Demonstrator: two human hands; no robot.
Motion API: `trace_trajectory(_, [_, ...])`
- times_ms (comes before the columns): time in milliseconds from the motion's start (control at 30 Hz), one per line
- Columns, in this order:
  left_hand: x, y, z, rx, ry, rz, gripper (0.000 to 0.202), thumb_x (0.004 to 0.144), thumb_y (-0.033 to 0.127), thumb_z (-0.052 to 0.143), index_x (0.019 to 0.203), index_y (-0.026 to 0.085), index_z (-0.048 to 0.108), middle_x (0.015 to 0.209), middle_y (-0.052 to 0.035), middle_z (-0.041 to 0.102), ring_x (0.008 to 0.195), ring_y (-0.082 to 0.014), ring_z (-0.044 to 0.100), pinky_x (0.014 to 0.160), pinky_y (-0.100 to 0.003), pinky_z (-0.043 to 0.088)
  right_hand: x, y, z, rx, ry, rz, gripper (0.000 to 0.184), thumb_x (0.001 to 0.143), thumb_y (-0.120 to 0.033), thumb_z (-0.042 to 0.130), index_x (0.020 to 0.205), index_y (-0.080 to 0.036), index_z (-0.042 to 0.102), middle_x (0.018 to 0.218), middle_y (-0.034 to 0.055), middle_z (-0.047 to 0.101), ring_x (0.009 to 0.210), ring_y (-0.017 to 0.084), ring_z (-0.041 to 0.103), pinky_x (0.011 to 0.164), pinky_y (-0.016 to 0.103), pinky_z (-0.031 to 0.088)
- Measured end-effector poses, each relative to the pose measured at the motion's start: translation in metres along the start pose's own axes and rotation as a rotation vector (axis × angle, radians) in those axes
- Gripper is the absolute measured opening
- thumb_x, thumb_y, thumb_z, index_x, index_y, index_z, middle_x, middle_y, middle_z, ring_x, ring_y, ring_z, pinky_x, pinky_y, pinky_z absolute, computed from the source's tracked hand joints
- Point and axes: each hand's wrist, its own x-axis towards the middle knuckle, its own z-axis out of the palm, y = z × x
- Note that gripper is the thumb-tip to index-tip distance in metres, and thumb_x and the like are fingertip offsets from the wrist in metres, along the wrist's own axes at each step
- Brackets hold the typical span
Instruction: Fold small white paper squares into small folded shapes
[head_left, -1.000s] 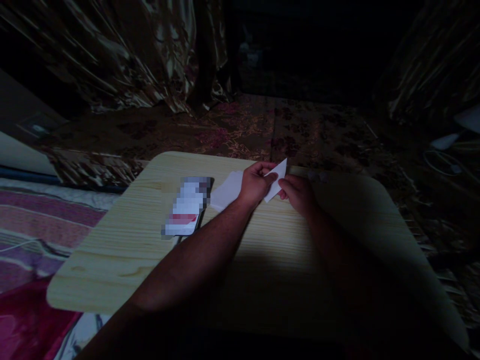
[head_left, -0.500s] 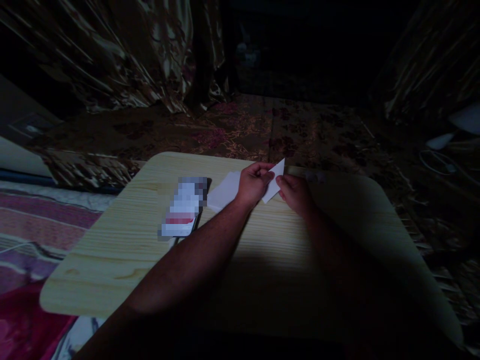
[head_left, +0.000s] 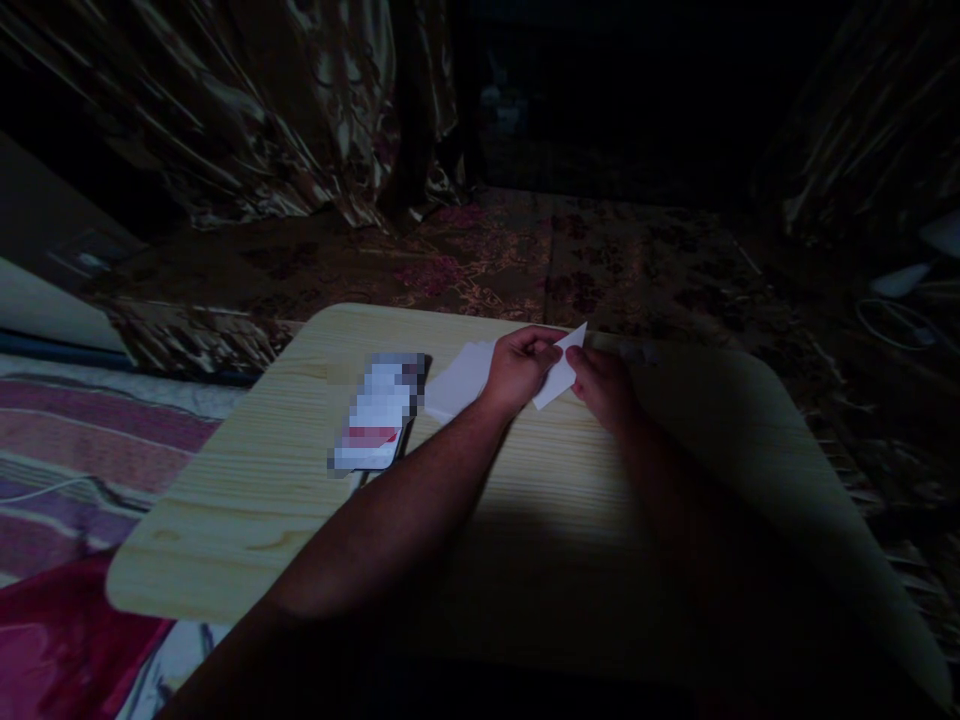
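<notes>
Between my two hands is a small piece of white paper [head_left: 561, 378], tilted, with one pointed corner up. My left hand [head_left: 517, 370] grips its left side, thumb lying on the face of the sheet. On the other side my right hand [head_left: 606, 385] pinches the right edge between thumb and fingers. The fingers behind the paper are partly hidden. More white paper [head_left: 457, 385] lies flat on the table, just left of my left hand and partly covered by it. Both hands are above the far part of the wooden table [head_left: 247, 500].
A phone [head_left: 379, 410] with a lit, blurred screen lies left of the paper. Small pale items [head_left: 639, 352], too dim to name, are beyond my right hand. Curtains [head_left: 315, 110] hang behind a patterned cloth surface [head_left: 480, 260]. Striped bedding [head_left: 90, 430] is at the left.
The whole view has shifted slightly, so everything appears a little farther right. Both hands keep their hold on the paper, with hardly any change in finger position.
</notes>
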Motion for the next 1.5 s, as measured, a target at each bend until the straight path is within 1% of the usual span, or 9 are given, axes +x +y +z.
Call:
trace_trajectory(200, [-0.001, -0.002, 0.000, 0.024, -0.031, -0.011, 0.023, 0.067, 0.024, 0.079, 0.088, 0.016, 0.080, 0.060, 0.0029, 0.061, 0.051, -0.0078, 0.047, 0.052, -0.022, 0.035, 0.001, -0.006, -0.002, -0.024, 0.021, -0.003, 0.058, 0.091, -0.066, 0.054, 0.054, -0.023, 0.050, 0.046, -0.0003, 0.049, 0.050, 0.014, 0.049, 0.048, 0.027, 0.034])
trace_trajectory(333, [-0.001, -0.001, 0.000, 0.029, -0.039, -0.025, 0.024, 0.067, 0.026, 0.079, 0.089, 0.016, 0.080, 0.059, 0.0031, 0.060, 0.049, -0.0075, 0.045, 0.050, -0.022, 0.031, 0.001, -0.007, -0.003, 0.034, 0.036, 0.032, 0.057, 0.089, -0.065, 0.057, 0.052, -0.023, 0.050, 0.044, -0.0011, 0.047, 0.046, 0.013, 0.045, 0.046, 0.027, 0.033])
trace_trajectory(667, [-0.003, 0.001, 0.001, 0.002, -0.095, -0.010, 0.020, 0.067, 0.025, 0.080, 0.085, 0.016, 0.079, 0.057, 0.0036, 0.058, 0.048, -0.0062, 0.044, 0.048, -0.021, 0.030, 0.002, -0.002, -0.001, 0.122, 0.090, 0.075, 0.060, 0.085, -0.068, 0.058, 0.048, -0.023, 0.048, 0.043, -0.0014, 0.045, 0.044, 0.012, 0.042, 0.045, 0.027, 0.032])
trace_trajectory(767, [-0.004, 0.001, 0.001, 0.003, -0.096, -0.015, 0.021, 0.066, 0.025, 0.081, 0.085, 0.016, 0.079, 0.057, 0.0038, 0.059, 0.048, -0.0060, 0.043, 0.049, -0.021, 0.031, 0.002, -0.004, -0.001, 0.117, 0.078, 0.064, 0.059, 0.086, -0.066, 0.057, 0.046, -0.023, 0.048, 0.041, -0.0012, 0.044, 0.043, 0.012, 0.041, 0.046, 0.027, 0.033])
trace_trajectory(900, [-0.004, 0.001, 0.002, 0.008, -0.106, -0.037, 0.024, 0.066, 0.027, 0.081, 0.087, 0.015, 0.079, 0.057, 0.0034, 0.060, 0.047, -0.0066, 0.045, 0.048, -0.022, 0.031, 0.002, -0.007, -0.002, 0.134, 0.105, 0.077, 0.054, 0.087, -0.059, 0.058, 0.048, -0.023, 0.047, 0.042, -0.0017, 0.044, 0.042, 0.011, 0.040, 0.045, 0.028, 0.032])
trace_trajectory(1033, [-0.006, 0.001, 0.002, 0.012, -0.128, -0.035, 0.023, 0.067, 0.028, 0.081, 0.087, 0.016, 0.079, 0.059, 0.0018, 0.064, 0.047, -0.0074, 0.048, 0.049, -0.022, 0.033, 0.003, -0.002, -0.002, 0.137, 0.115, 0.077, 0.049, 0.089, -0.050, 0.056, 0.048, -0.024, 0.045, 0.042, -0.0021, 0.044, 0.043, 0.012, 0.041, 0.046, 0.028, 0.034])
trace_trajectory(1167, [-0.006, 0.002, 0.002, -0.013, -0.143, -0.044, 0.022, 0.067, 0.027, 0.081, 0.087, 0.016, 0.079, 0.062, 0.0001, 0.067, 0.049, -0.0094, 0.053, 0.049, -0.023, 0.036, 0.005, 0.003, -0.002, 0.149, 0.139, 0.059, 0.045, 0.088, -0.047, 0.055, 0.051, -0.024, 0.042, 0.045, -0.0024, 0.043, 0.045, 0.012, 0.042, 0.046, 0.028, 0.032])
trace_trajectory(1367, [-0.007, 0.003, 0.003, 0.005, -0.131, -0.066, 0.022, 0.067, 0.027, 0.081, 0.086, 0.016, 0.079, 0.058, 0.0016, 0.064, 0.045, -0.0075, 0.048, 0.047, -0.022, 0.033, 0.005, -0.001, 0.000, 0.182, 0.209, 0.073, 0.035, 0.085, -0.041, 0.058, 0.058, -0.024, 0.044, 0.050, -0.0034, 0.042, 0.047, 0.013, 0.042, 0.044, 0.028, 0.030])
trace_trajectory(1500, [-0.007, 0.004, 0.003, 0.034, -0.145, -0.062, 0.024, 0.067, 0.029, 0.081, 0.088, 0.016, 0.079, 0.057, 0.0023, 0.063, 0.045, -0.0068, 0.045, 0.047, -0.022, 0.032, 0.005, -0.002, 0.000, 0.211, 0.214, 0.059, 0.034, 0.087, -0.041, 0.059, 0.061, -0.025, 0.044, 0.051, -0.0038, 0.040, 0.048, 0.013, 0.043, 0.044, 0.028, 0.031])
